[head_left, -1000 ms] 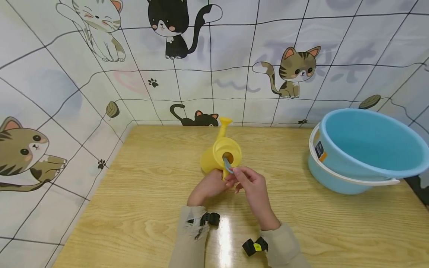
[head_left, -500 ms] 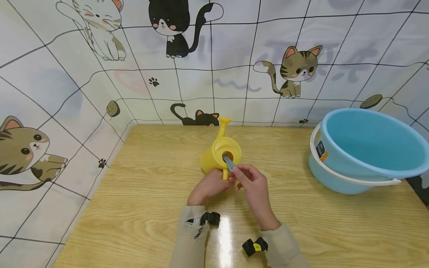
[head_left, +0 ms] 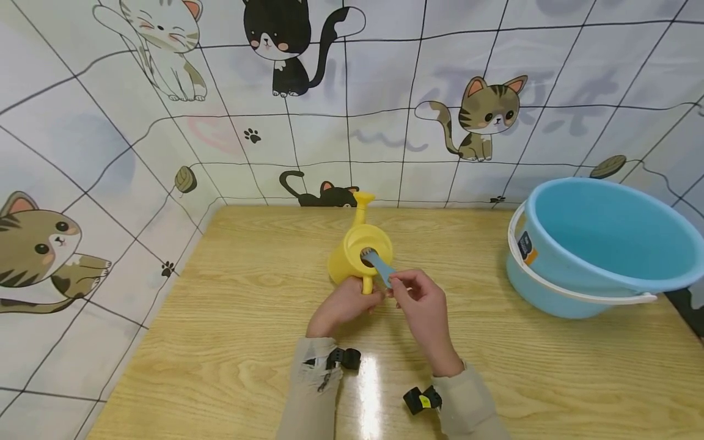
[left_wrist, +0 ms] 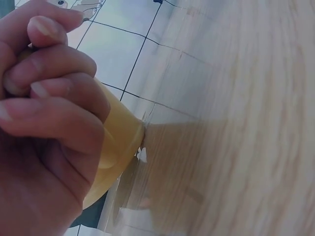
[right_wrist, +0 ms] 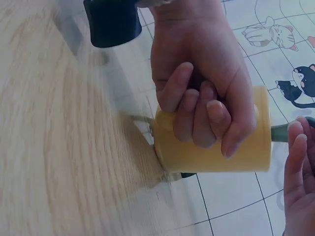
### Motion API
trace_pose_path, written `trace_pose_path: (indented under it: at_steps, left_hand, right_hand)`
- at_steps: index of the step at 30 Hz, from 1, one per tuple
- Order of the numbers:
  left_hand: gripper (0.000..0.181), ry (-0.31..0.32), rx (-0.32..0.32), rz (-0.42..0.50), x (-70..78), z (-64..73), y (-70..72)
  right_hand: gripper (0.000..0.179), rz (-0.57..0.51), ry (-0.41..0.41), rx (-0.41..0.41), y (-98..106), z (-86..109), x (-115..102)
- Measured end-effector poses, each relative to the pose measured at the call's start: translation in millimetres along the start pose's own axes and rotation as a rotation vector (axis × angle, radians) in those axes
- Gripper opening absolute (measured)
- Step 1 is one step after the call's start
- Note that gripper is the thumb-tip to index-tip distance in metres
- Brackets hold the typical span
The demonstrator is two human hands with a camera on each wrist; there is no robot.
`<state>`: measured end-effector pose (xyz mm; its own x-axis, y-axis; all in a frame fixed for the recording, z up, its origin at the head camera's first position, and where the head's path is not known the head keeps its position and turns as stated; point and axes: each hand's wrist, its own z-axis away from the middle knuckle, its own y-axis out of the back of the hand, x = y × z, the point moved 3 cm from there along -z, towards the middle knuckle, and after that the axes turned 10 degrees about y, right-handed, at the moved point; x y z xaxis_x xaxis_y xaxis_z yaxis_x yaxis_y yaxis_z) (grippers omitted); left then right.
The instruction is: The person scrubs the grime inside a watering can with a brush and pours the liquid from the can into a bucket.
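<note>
A yellow watering can (head_left: 342,261) stands on the wooden table, its spout toward the back wall and its top opening toward me. My left hand (head_left: 346,305) grips the can's handle; the left wrist view shows curled fingers (left_wrist: 64,113) beside the yellow body. Between thumb and fingertips, my right hand (head_left: 429,315) pinches the handle end of a small blue toy rake (head_left: 381,266). Its pronged head lies at the can's round opening, the prong tips partly hidden inside. In the right wrist view the rake (right_wrist: 279,132) bridges the can and my right fingers.
A large light-blue bucket (head_left: 572,302) with a white handle stands on the right of the table (head_left: 247,305). Behind and to the left rise white walls (head_left: 379,140) with a grid and cartoon cats.
My right hand has drawn the toy rake toward me and slightly right, so more of it shows outside the opening. The can has shifted slightly left in my left hand's grip.
</note>
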<state>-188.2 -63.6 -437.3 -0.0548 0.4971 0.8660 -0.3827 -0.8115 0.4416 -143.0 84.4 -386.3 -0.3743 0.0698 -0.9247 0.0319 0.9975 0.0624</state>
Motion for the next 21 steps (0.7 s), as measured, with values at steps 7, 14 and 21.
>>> trace_pose_path:
  at_steps: [7,14,21]
  left_hand:
    - [0.024,-0.007,0.003,-0.004,-0.3,-0.9,-0.7]
    - [0.023,-0.003,0.004,0.005,-0.2,-0.7,-0.3]
    - [0.023,0.003,0.006,-0.005,0.0,-0.3,0.1]
  right_hand:
    - [0.013,0.009,0.053,-0.015,0,0.5,-17]
    - [0.02,-0.015,0.061,-0.074,-3,-0.9,-15]
    - [0.023,-0.016,0.041,-0.068,-5,-1.1,-13]
